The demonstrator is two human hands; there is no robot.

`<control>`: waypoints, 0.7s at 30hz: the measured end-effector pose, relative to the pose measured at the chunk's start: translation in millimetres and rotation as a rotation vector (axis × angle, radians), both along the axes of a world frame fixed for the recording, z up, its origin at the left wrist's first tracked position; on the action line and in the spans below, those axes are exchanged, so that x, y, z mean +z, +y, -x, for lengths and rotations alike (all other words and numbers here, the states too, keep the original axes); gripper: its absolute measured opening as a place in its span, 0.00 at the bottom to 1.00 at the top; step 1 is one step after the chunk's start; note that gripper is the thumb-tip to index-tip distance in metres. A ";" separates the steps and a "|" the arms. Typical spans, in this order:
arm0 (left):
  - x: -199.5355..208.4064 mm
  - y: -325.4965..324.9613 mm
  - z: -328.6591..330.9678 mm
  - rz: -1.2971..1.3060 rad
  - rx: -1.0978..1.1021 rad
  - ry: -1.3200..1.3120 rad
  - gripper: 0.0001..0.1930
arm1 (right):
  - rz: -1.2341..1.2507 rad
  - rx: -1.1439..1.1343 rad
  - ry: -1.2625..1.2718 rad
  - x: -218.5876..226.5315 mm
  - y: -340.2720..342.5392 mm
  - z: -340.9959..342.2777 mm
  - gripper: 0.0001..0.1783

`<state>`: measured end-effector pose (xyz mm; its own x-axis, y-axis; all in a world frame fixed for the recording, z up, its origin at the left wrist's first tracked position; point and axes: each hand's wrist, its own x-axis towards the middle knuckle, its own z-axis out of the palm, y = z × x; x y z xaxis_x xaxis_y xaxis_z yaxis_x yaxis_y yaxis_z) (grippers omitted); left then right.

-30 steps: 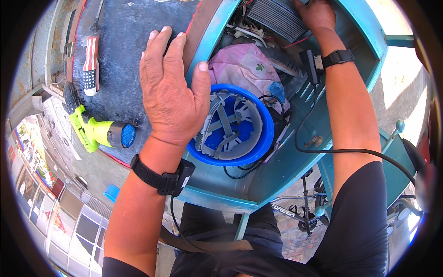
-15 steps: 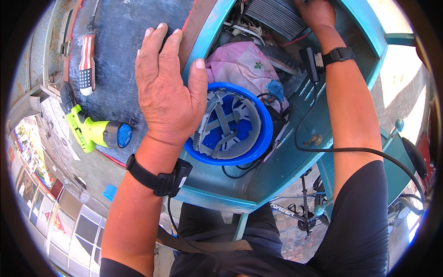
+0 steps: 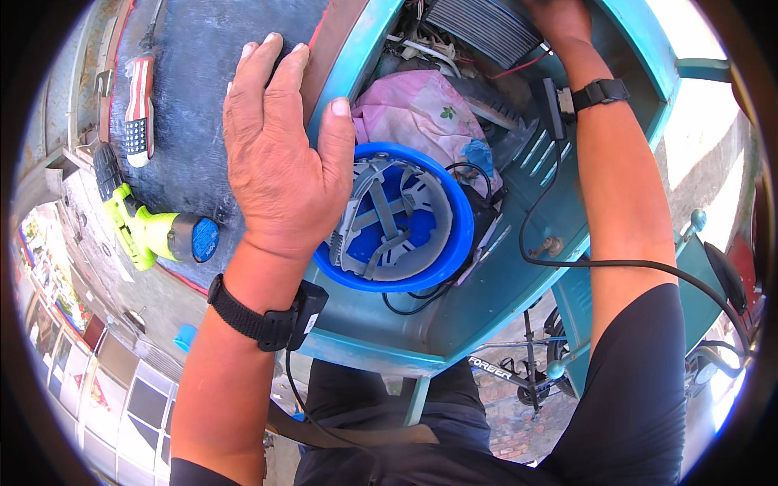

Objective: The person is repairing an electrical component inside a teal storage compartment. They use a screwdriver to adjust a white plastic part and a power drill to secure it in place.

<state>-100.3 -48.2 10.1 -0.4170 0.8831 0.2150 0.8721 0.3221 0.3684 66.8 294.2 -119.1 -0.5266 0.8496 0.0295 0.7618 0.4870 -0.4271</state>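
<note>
My left hand (image 3: 279,154) lies with fingers stretched out over the edge between the dark worn panel (image 3: 194,89) and the teal metal box (image 3: 356,57). Nothing shows in it. Inside the box, just right of that hand, a blue hard hat (image 3: 463,243) rests upside down, its grey straps showing. My right hand (image 3: 561,20) reaches into the far right of the box, beside a grey finned metal unit (image 3: 482,28). Its fingers are cut off by the upper edge and shadow, so what they touch is hidden. A pink flowered cloth (image 3: 405,105) lies beyond the hard hat.
On the left panel sit a tool handle with a stars-and-stripes pattern (image 3: 139,113) and a lime-green and black power tool (image 3: 154,231). Loose wires (image 3: 429,53) crowd the box's far end. A black cable (image 3: 624,263) crosses my right forearm. A bicycle (image 3: 531,364) stands below right.
The view has shifted slightly, so the box, hard hat and panel tools sit a little farther left. My left hand stays spread and my right hand stays in the box's far end.
</note>
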 end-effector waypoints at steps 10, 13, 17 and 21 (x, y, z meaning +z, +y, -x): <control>1.8 -1.0 -0.1 0.023 0.006 0.006 0.24 | -0.009 0.023 -0.008 8.9 -8.8 6.6 0.40; 1.5 -0.2 -0.1 0.019 0.002 0.007 0.24 | 0.055 0.004 0.050 0.6 -0.1 4.1 0.40; 1.2 0.5 0.0 0.016 0.009 0.004 0.25 | 0.031 0.010 0.042 0.2 0.1 3.3 0.40; -1.1 0.3 0.8 -0.004 0.019 -0.003 0.27 | 0.031 -0.007 0.010 6.5 -5.0 7.8 0.40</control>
<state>-101.0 -47.8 9.0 -0.4345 0.8741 0.2171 0.8647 0.3373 0.3722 58.9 289.1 -112.7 -0.5204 0.8539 0.0080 0.7610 0.4680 -0.4493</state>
